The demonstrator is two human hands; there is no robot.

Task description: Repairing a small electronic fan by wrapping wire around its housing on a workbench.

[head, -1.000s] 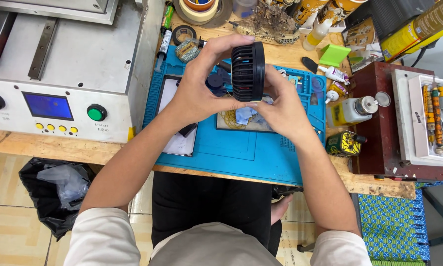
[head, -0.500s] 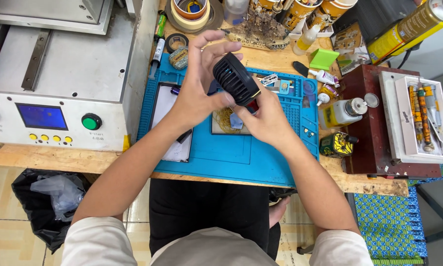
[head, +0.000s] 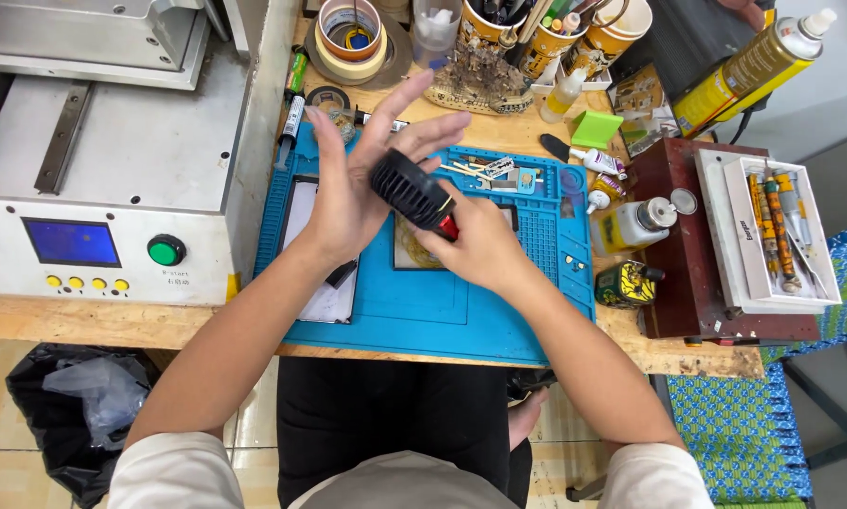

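A small round black fan head (head: 410, 189) with a ribbed rim is tilted on its edge above the blue work mat (head: 423, 311). My right hand (head: 475, 245) grips it from below and behind; something red shows at its base by my fingers. My left hand (head: 362, 184) is spread flat with fingers apart, its palm resting against the fan's left side. Under the hands a small flat part lies on the mat, mostly hidden.
A grey machine (head: 103, 160) with a blue screen and green button fills the left. Tape rolls (head: 348, 38), cups of tools, a yellow spray can (head: 753, 66), bottles (head: 631, 226) and a red-brown box with a white tray (head: 772, 236) crowd the back and right. A black bin bag (head: 75, 405) sits below.
The fan head has been turned from facing me to lying on its edge and lowered toward the mat. My left hand has let go and opened flat beside it.
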